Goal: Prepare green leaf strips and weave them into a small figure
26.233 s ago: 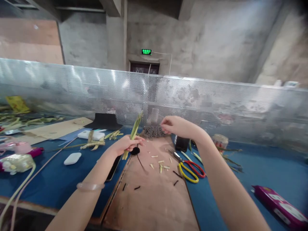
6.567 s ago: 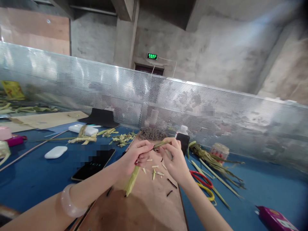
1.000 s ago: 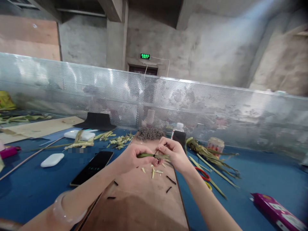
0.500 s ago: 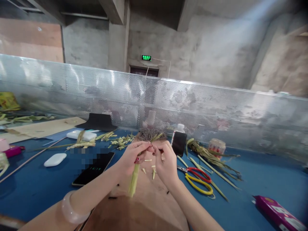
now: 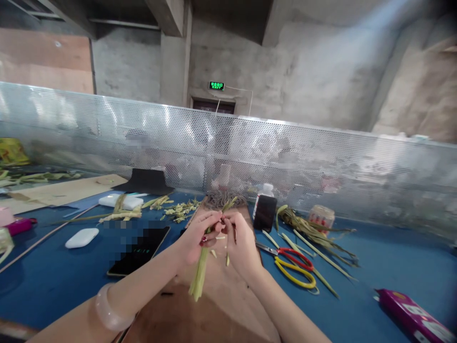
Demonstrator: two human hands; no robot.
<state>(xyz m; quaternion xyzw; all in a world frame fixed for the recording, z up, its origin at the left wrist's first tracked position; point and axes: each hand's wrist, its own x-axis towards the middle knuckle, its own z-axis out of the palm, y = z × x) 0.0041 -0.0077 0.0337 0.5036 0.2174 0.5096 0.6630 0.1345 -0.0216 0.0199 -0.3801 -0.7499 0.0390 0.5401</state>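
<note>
My left hand (image 5: 203,234) is closed around a bundle of flat yellow-green plant strips (image 5: 199,278). Its cut lower end hangs down toward me, and the thin darker upper end (image 5: 229,204) pokes out beyond my fingers. Against it, my right hand (image 5: 240,238) is curled in a pinch, thumb and fingertips meeting those of the left. What lies between the fingertips is mostly hidden. Below the hands, small cut pieces of strip (image 5: 213,254) lie on a brown board (image 5: 221,300). Scissors with red and yellow handles (image 5: 294,269) rest beside my right wrist.
A dark phone (image 5: 141,252) and a white case (image 5: 82,237) lie left on the blue table. Behind the board stand a bottle (image 5: 267,190) and a black upright device (image 5: 265,213). Dried strips (image 5: 310,228) and a purple packet (image 5: 410,312) are right. A perforated metal screen (image 5: 303,147) closes the back.
Both hands have shifted slightly, and my right hand has drawn a little lower and closer to the left. The bundle's lower end has come slightly nearer and fanned out more.
</note>
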